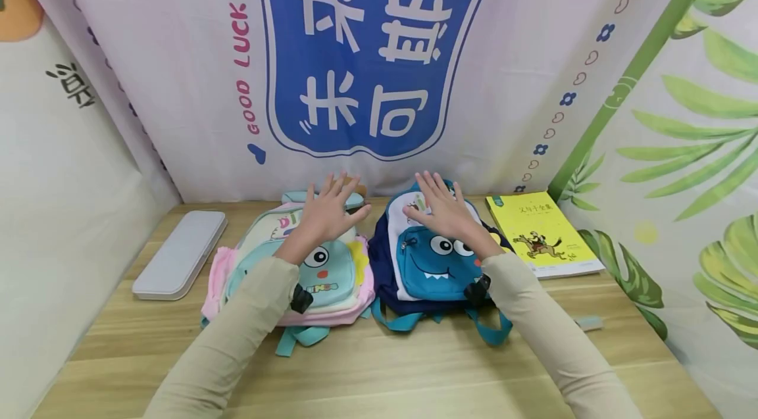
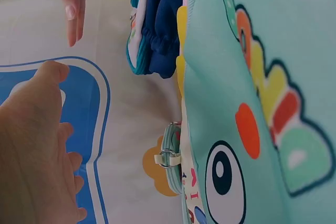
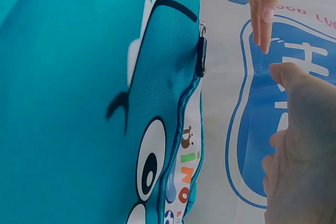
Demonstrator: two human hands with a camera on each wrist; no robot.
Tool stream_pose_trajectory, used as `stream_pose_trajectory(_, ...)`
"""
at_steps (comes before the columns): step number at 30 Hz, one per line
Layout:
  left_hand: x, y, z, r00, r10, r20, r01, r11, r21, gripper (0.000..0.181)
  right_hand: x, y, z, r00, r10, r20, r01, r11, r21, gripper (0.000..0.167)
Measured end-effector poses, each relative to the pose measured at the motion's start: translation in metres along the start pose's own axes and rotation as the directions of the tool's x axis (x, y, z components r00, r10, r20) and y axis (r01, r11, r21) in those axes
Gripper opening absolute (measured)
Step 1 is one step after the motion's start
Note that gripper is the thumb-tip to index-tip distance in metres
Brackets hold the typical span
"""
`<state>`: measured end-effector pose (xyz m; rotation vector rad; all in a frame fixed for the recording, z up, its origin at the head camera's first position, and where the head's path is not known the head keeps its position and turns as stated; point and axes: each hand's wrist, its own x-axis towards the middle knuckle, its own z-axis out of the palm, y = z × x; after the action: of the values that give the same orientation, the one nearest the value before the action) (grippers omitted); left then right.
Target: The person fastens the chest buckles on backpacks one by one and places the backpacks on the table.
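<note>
Both hands are held up with fingers spread, palms facing away, holding nothing. In the head view my left hand [image 1: 327, 214] is over the mint and pink backpack [image 1: 337, 274], and my right hand [image 1: 444, 210] is over the blue backpack [image 1: 432, 271]. The left wrist view has the left hand [image 2: 39, 145] beside the mint backpack [image 2: 231, 103], with a gap between them. In the right wrist view the right hand [image 3: 299, 140] stands apart from the blue backpack [image 3: 94, 77].
A white case [image 1: 179, 254] lies on the wooden table [image 1: 379, 373] at the left. At the right are a yellow book [image 1: 545, 233] and a small pale item [image 1: 589, 323], partly by the right sleeve. A printed curtain [image 1: 195, 77] hangs behind the backpacks.
</note>
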<state>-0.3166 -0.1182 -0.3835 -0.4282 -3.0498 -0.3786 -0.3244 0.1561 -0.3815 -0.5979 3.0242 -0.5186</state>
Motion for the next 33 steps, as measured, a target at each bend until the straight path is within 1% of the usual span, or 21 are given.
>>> stream_pose_trajectory(9,0.003,0.003,-0.005,1.000,0.004,0.005,-0.004,1.000,-0.003,0.083,0.000,-0.002,-0.005,1.000,-0.009,0.013,0.009,1.000,0.006,0.091)
stream_pose_trajectory(15,0.004,0.007,-0.003,1.000,0.021,-0.001,-0.021,1.000,-0.010,0.082,-0.001,0.000,-0.010,1.000,-0.023,0.019,0.023,1.000,0.005,0.091)
stream_pose_trajectory(18,0.003,0.011,-0.003,1.000,0.031,0.002,-0.031,0.999,-0.023,0.083,-0.002,0.004,-0.012,0.999,-0.033,0.013,0.033,0.999,0.008,0.092)
stream_pose_trajectory(22,0.000,0.019,-0.001,0.998,0.066,0.006,-0.066,0.998,-0.021,0.084,-0.009,0.011,-0.018,0.999,-0.038,0.008,0.038,0.999,0.007,0.091)
stream_pose_trajectory(26,-0.005,0.028,0.004,0.994,0.109,0.003,-0.109,0.994,-0.016,0.084,-0.019,0.020,-0.027,0.999,-0.040,0.011,0.039,0.999,0.030,0.090)
stream_pose_trajectory(33,-0.016,0.045,0.016,0.983,0.182,0.028,-0.179,0.982,-0.066,0.088,-0.038,0.043,-0.032,0.998,-0.055,-0.011,0.056,0.993,0.104,0.089)
